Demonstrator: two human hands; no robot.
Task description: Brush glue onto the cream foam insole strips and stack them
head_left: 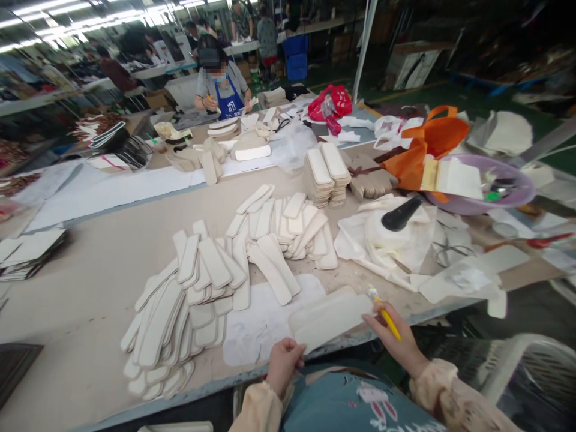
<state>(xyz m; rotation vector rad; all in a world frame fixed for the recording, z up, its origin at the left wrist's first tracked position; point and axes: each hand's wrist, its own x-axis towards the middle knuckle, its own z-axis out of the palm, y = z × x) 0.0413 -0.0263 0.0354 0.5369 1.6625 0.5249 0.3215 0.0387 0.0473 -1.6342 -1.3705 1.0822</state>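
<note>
A long cream panel with rounded ends lies at the table's front edge. My left hand is closed, pinching its near left corner between thumb and fingers. At the panel's right end, my right hand is closed round a slim yellow-handled brush, whose whitish tip points away from me. The fingertips of that hand also touch the panel's edge. A white sheet lies partly under the panel. Heaped to the left and beyond are many similar cream strips, overlapping in loose fans.
Two neat stacks of cream pieces stand farther back. Right of them, a white container with a black handle rests on crumpled cloth. A purple basin and orange bag are beyond. Across the table, a co-worker handles pieces.
</note>
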